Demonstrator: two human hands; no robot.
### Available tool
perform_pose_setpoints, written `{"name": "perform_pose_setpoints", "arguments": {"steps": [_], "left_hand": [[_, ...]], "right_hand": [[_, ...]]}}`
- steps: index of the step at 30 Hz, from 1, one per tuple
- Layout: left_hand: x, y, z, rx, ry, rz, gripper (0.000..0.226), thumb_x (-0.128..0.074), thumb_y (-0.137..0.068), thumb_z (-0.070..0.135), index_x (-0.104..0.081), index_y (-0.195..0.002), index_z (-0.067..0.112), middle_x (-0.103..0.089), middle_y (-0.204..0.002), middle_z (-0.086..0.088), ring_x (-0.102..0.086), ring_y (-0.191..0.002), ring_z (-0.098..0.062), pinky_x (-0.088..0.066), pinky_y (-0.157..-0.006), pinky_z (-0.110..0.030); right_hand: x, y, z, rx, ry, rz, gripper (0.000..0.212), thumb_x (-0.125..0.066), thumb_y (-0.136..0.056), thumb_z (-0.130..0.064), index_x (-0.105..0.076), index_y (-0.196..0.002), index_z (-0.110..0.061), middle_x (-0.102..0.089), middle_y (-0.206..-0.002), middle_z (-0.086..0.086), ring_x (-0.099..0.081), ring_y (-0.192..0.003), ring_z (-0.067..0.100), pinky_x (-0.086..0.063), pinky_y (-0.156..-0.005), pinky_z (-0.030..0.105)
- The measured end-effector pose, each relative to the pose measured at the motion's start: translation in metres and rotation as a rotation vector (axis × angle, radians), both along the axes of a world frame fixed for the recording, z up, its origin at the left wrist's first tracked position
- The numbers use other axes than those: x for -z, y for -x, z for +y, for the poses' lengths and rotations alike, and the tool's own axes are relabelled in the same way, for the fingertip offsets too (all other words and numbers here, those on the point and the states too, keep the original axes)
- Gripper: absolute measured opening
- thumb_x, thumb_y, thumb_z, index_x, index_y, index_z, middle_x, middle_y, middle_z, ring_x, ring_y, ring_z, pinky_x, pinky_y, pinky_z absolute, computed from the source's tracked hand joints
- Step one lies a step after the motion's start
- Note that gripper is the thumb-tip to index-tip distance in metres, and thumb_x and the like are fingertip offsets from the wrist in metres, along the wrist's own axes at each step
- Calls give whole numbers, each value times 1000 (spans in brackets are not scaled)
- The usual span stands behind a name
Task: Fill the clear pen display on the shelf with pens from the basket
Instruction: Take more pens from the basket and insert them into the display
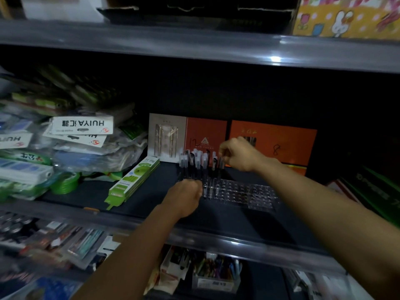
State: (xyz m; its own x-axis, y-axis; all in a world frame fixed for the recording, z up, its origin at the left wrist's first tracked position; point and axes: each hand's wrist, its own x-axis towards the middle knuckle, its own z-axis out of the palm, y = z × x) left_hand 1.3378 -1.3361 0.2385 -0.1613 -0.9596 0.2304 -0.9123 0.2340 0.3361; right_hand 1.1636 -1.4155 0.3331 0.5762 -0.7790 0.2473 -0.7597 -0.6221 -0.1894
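A: What lies nearest?

B: Two bare forearms reach up from the bottom edge, over a lower shelf holding a clear tub of coloured pens [216, 272] and blurred blister packs.

A: And the left hand?

B: The left hand [184, 197] sits curled at the near left corner of the clear plastic pen display with rows of round holes [242, 192]. Its fingers are bent against the display's edge; whether they grip the display or a pen, I cannot tell, since the knuckles hide it.

A: Where does the display stand?

B: On the dark middle shelf [86, 195], long side running rightward. Most of its holes on the right show bare.

A: The pens?

B: A cluster of dark pens with frosted clear caps [195, 162] stands upright in the left end of the display, just beyond the left hand.

A: The right hand?

B: The right hand [239, 153] is above the cluster's right side, fingers drawn together in a pinch on the top of one dark pen [220, 164] standing there.

A: Beyond that?

B: A green and white flat box [134, 182] lies to the left, with bagged stationery stacked past it. Behind the display stand a pale grey pen gift box [166, 137] and two orange boxes [275, 141], against the dark back of the shelf.
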Motion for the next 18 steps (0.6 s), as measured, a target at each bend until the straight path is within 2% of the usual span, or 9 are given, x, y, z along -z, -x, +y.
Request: {"name": "perform_pose_setpoints", "arguments": {"steps": [3, 9, 11, 13, 16, 18], "left_hand": [[0, -3, 0, -6, -4, -13, 17, -49, -92, 11, -48, -78, 20, -63, -95, -9, -59, -85, -26, -50, -72, -39], [-1, -8, 3, -16, -26, 0, 16, -47, -94, 15, -47, -79, 21, -61, -93, -6, -56, -82, -23, -45, -68, -36], [-4, -9, 5, -23, -40, -4, 15, -46, -94, 16, -48, -80, 21, -61, -94, -6, -56, -82, -23, -47, -70, -37], [-7, -10, 8, -29, -44, -17, 13, -46, -93, 15, -50, -82, 19, -61, -95, -6, -57, -84, -25, -50, -74, -40], [-13, -11, 13, -37, -37, -51, 13, -44, -94, 14, -51, -83, 16, -60, -94, -7, -56, -84, -25, -47, -71, -38], [-18, -13, 18, -44, -30, -71, 13, -44, -94, 15, -50, -83, 17, -60, -94, -7, -56, -83, -24, -45, -68, -36]], "right_hand": [[3, -2, -1, 1, -10, -1, 10, -59, -85, 2, -65, -86, -6, -67, -83, 8, -64, -81, 22, -56, -76, 45], [1, -4, 3, 9, -36, 21, 10, -59, -88, 0, -66, -90, -8, -66, -85, 4, -64, -83, 19, -56, -78, 41], [2, -4, 4, 24, -55, 38, 13, -58, -89, -2, -65, -98, -9, -64, -86, -2, -64, -86, 18, -55, -77, 36], [2, -2, 8, 38, -65, 53, 26, -56, -89, -2, -62, -113, -11, -58, -85, -8, -62, -87, 14, -48, -72, 27], [1, -1, 21, 50, 11, 61, 36, -53, -89, -3, -55, -124, -12, -53, -76, -10, -54, -71, 10, -40, -64, 26], [1, -2, 34, 53, 102, 57, 32, -51, -90, -4, -56, -120, -12, -57, -80, -3, -56, -73, 16, -41, -63, 27]]}}
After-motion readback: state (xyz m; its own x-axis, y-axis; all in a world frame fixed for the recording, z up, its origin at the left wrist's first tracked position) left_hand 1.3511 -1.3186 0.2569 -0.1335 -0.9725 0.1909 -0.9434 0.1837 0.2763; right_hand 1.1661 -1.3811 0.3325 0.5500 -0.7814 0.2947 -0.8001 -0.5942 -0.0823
